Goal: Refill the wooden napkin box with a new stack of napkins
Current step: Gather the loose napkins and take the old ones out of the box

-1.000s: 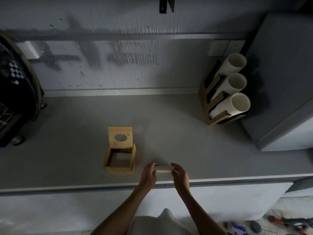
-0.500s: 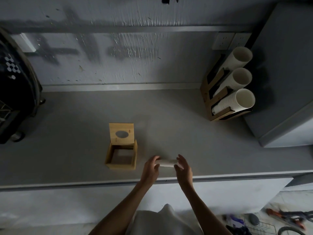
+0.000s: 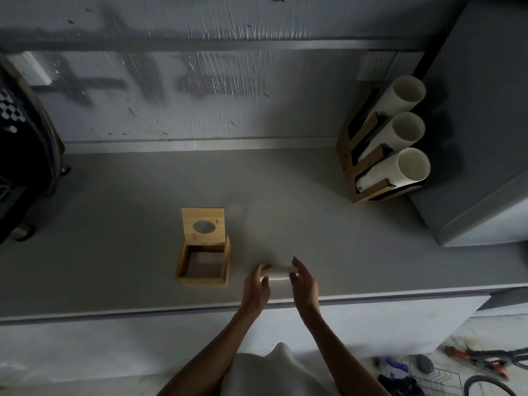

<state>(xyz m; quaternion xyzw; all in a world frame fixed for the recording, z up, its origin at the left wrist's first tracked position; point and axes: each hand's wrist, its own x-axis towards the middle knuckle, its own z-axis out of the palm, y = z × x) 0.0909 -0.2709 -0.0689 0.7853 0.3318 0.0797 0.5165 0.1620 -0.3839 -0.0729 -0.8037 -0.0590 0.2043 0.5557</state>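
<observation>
Both hands have crept a touch farther onto the counter since half a second ago, and the white stack has gone with them, pinched between them just as before. The left hand (image 3: 256, 287) has its fingers curled round the left end of the napkin stack (image 3: 278, 274); the right hand (image 3: 303, 281) presses its end with the palm turned inward and the fingers stretched forward. So both hands are clamped on the stack, one at each end, and it sits just above or on the grey counter (image 3: 314, 218) close to the near edge; which of the two cannot be told.

Seen edge-on, the stack is a pale, narrow white bar, slightly blurred, lying left to right between the palms.

Just left of the left hand stands the wooden napkin box (image 3: 203, 265), light bamboo-coloured, square, with its inside showing as a dark hollow. Its lid (image 3: 203, 226) is tipped up at the far side, standing nearly upright, with an oval opening cut through the middle. Box and stack are near each other but apart.

Farther out, at the far right against the wall, a wooden cup holder (image 3: 360, 167) carries three rows of white paper cups (image 3: 400, 170) lying on their sides, mouths facing right. A grey cabinet (image 3: 485, 138) fills the right edge, and a dark machine (image 3: 20, 155) sits at the far left.
</observation>
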